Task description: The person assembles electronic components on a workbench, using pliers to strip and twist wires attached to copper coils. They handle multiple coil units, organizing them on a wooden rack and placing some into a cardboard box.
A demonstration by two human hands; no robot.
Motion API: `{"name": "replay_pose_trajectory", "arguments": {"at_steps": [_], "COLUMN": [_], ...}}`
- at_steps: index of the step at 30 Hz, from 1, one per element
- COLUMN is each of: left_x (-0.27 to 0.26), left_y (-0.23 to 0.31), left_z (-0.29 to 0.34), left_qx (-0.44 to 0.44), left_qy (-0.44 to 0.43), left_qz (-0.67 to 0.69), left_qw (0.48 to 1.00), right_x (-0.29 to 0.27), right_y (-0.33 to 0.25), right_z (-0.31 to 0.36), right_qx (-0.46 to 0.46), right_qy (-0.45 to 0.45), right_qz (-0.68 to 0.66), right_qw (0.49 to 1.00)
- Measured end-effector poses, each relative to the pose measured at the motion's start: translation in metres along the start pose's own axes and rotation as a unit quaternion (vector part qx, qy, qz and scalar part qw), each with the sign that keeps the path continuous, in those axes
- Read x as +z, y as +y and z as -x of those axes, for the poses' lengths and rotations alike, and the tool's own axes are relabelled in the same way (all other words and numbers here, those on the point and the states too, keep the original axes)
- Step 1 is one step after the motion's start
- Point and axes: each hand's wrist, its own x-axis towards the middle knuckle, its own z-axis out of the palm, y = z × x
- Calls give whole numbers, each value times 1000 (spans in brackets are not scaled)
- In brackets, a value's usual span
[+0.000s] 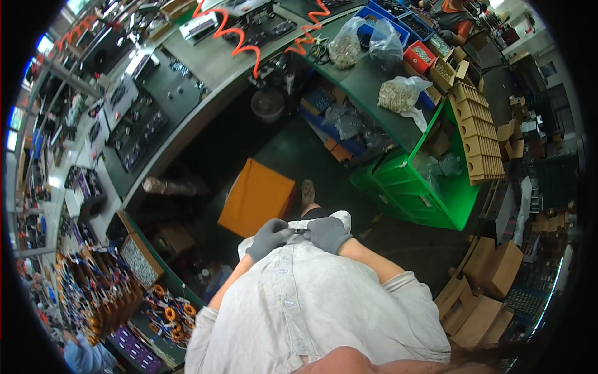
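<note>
My left hand (270, 239), in a grey glove, is curled at the lower front of my light button-up shirt (324, 293). My right hand (328, 234), gloved the same way, meets it there from the other side. Between them the cloth is bunched up, and the fingers of both hands are closed on it near the hem. A small dark spot shows between the fingertips; what it is I cannot make out. Just beyond my hands stands an orange box-shaped stool (258, 196). My shoe (308, 193) rests on the dark floor next to it.
A green crate (430, 193) holding plastic bags stands at right, with cardboard boxes (492, 268) nearer me. The workbench (349, 75) ahead carries bags of small parts and bins. Wired coils (171, 315) lie at left. Orange coiled hoses (227, 31) hang ahead. Another person (458, 25) is far right.
</note>
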Motion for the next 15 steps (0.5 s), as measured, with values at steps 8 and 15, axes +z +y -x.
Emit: {"name": "replay_pose_trajectory", "arguments": {"at_steps": [8, 15], "left_x": [-33, -89], "left_y": [-96, -158], "left_z": [-66, -123], "left_qx": [-253, -240], "left_qy": [398, 505], "left_qz": [414, 308], "left_qw": [779, 770], "right_x": [-178, -218], "right_y": [135, 169], "right_z": [57, 164], "right_qx": [94, -153], "right_qy": [250, 423], "right_qz": [-612, -646], "right_qw": [745, 616]}}
